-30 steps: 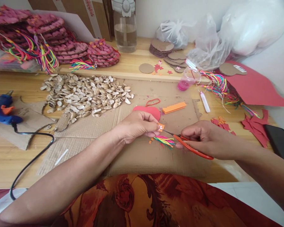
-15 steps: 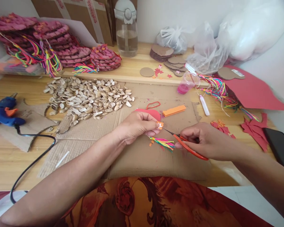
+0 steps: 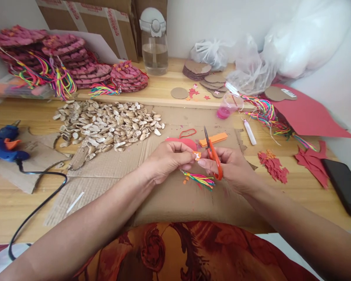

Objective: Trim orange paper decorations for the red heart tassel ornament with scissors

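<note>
Between thumb and fingertips, my left hand (image 3: 171,162) pinches a small orange paper piece (image 3: 197,156) with a white mark on it. My right hand (image 3: 232,168) is closed around orange-handled scissors (image 3: 215,158), whose blades point up and away; its thumb is close to the orange piece, and I cannot tell if it touches. Just below my hands lies a multicoloured tassel (image 3: 201,180) with tiny orange scraps (image 3: 186,180) beside it. A red paper shape (image 3: 183,142), partly hidden by my left hand, and a folded orange strip (image 3: 218,138) lie beyond.
Peanut shells (image 3: 111,125) are spread at left, near a blue glue gun (image 3: 6,142) with a cable. Right are red scraps (image 3: 273,168), a glue tube (image 3: 249,132), a cup of pink liquid (image 3: 224,111) and a phone (image 3: 343,187). A bottle (image 3: 154,50) stands on the back ledge.
My right hand has moved in toward my left hand. The scissors have swung from pointing at the orange piece to pointing upward, away from it. My left hand keeps its pinch.
</note>
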Demonstrator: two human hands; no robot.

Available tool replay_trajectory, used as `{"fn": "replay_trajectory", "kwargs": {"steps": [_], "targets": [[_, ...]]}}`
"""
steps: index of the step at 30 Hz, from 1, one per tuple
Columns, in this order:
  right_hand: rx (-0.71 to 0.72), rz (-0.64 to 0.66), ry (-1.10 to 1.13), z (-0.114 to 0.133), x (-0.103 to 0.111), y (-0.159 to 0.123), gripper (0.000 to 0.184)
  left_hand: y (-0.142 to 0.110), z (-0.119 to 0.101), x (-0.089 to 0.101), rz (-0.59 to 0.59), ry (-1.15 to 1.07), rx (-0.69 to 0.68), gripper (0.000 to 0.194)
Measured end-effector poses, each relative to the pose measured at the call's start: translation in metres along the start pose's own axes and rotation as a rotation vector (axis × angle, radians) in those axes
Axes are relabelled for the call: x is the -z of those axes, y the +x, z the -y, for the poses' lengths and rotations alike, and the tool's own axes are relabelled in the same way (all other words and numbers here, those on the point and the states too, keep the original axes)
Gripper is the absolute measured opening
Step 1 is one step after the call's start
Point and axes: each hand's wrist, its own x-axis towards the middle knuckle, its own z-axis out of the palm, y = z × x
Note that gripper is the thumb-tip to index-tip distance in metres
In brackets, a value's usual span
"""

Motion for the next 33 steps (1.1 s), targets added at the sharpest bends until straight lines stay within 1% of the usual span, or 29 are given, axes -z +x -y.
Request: {"fn": "replay_trajectory", "kwargs": {"steps": [5,9,13,15,19,22,25,29,33], "targets": [[0.018,-0.033,0.024,-0.005,-0.005,0.002,0.026,0.001,0.002,0.000,0.007,0.027,-0.005,0.011],[0.024,-0.022,0.004,-0.006,-0.005,0.001,0.027,0.000,0.002,0.000,-0.019,0.021,-0.036,0.010],[0.030,-0.110,-0.096,0.000,0.008,-0.002,0.027,0.001,0.001,0.002,0.006,-0.006,-0.034,0.011],[0.027,-0.120,-0.173,0.002,0.017,-0.003,0.027,0.001,0.001,0.002,0.015,-0.001,-0.024,0.012],[-0.046,-0.020,-0.335,0.002,0.031,-0.011,0.030,0.002,0.000,0.002,0.018,-0.008,-0.017,0.012],[-0.093,0.102,-0.414,0.002,0.034,-0.019,0.031,0.003,0.000,0.003,0.032,-0.020,-0.016,0.011],[-0.110,0.202,-0.436,0.005,0.033,-0.027,0.033,0.003,0.000,0.004,0.036,-0.037,-0.016,0.013],[-0.114,0.269,-0.409,0.009,0.032,-0.033,0.035,0.003,0.001,0.005,0.040,-0.072,-0.020,0.017],[-0.130,0.287,-0.407,0.010,0.028,-0.033,0.033,0.003,0.002,0.006,0.042,-0.108,-0.016,0.018]]}}
